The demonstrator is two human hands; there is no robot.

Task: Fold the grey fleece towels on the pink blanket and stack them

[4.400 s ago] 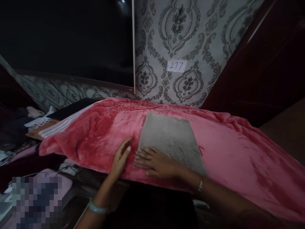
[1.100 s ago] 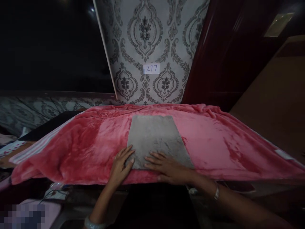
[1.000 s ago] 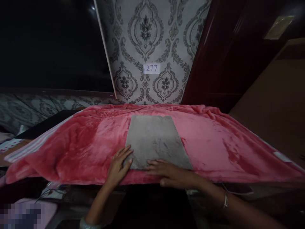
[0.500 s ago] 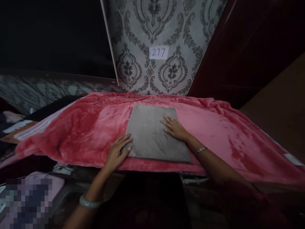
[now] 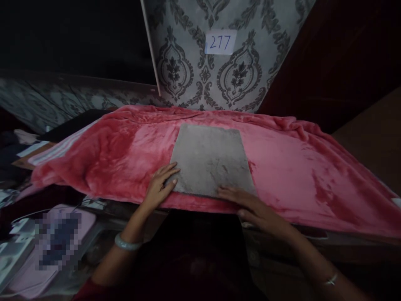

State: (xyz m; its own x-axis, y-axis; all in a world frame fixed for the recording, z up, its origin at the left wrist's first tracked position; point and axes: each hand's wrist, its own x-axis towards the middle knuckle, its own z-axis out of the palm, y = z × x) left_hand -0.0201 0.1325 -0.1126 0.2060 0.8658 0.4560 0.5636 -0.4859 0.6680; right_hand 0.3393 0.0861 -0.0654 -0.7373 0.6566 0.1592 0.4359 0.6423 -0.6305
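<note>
A grey rectangular piece of plush-looking cloth [image 5: 209, 154] lies flat on a pink fleece blanket [image 5: 288, 171]. My left hand [image 5: 161, 184] rests at the cloth's near left corner, fingers spread over its edge and palm over the blanket. At the near right edge is my right hand [image 5: 250, 205], its fingers stretched out across the cloth's front border and slightly blurred. The right thumb hangs over the blanket's front edge. Neither hand grips anything. Faint marks show in the pile near the cloth's middle.
Behind the blanket is a patterned wall with a paper marked 277 [image 5: 221, 42]. A large dark screen [image 5: 75, 42] hangs at the upper left, and a dark red panel [image 5: 328, 54] slants at the right. A pinkish flat object [image 5: 69, 217] lies at the lower left.
My right hand has slid from the upper right of the cloth towards me, to its front edge. My left hand stays at the left corner. The view has tilted down a little.
</note>
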